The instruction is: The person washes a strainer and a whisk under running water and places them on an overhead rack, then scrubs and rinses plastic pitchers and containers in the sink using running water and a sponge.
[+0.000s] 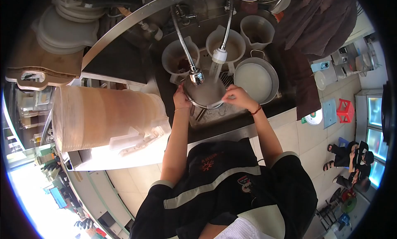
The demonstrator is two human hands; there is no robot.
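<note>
A round metal-rimmed pot (203,95), greyish inside, is held low in the sink beneath two hanging taps. The fingers of my left hand (181,98) are wrapped around its left rim. On the right side, my right hand (240,98) is closed in a pinch at the rim. Water pours from the white tap head (219,55) towards the pot, while the chrome spray head (197,76) hangs over its left part. A metal pot of whitish liquid (253,81) stands just right of my right hand.
Translucent plastic jugs, including a left one (175,59), a middle one (215,40) and a right one (257,30), line the sink's back. A large plastic container (107,117) lies on the left counter. Dark cloth (316,24) hangs at right; people sit farther off.
</note>
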